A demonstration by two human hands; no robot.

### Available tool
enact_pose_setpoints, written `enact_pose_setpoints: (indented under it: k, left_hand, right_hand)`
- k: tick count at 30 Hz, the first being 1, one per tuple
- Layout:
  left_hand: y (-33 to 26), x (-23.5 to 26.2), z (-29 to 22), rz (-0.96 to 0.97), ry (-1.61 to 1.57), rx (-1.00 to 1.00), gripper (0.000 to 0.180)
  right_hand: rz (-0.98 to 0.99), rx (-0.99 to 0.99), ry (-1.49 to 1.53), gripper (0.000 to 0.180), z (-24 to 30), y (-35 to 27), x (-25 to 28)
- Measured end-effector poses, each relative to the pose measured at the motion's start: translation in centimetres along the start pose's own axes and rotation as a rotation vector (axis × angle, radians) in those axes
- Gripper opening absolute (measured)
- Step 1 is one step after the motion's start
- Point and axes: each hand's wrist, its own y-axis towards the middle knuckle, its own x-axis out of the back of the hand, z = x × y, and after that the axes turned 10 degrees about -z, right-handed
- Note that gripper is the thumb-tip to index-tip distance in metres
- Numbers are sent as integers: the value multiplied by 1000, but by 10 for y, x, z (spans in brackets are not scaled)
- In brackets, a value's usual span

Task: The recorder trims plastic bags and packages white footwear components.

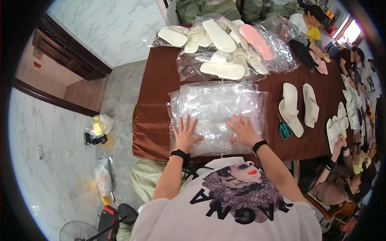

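Observation:
A stack of clear plastic bags (pixel 215 106) lies flat on the brown-covered table (pixel 150 92) in front of me. My left hand (pixel 185 134) rests on the near left part of the stack, fingers spread. On its near right part lies my right hand (pixel 244 130), also flat with the fingers apart. Neither hand grips anything. To the right of the stack are several white slippers (pixel 288 106) and teal-handled scissors (pixel 284 131). Beyond it, a pile of white slippers (pixel 222 70) and a pink slipper (pixel 256 41) lies among clear plastic bags.
Co-workers sit along the table's right side; one person's hands (pixel 341 142) are by white slippers near the right edge. Another person (pixel 307 24) works at the far right. Green sacks (pixel 209 10) stand behind the table. A fan (pixel 78 232) is at lower left.

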Motion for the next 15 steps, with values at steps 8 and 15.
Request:
enact_pose_setpoints:
  k: [8,15]
  left_hand:
    - [24,39,-9,-43,-105,-45,84]
    - [38,-4,-25,69,-27,-151,90]
  right_hand:
    - [26,9,417,56,-37,26,70]
    - [-209,-117,295,35,-63,125,157]
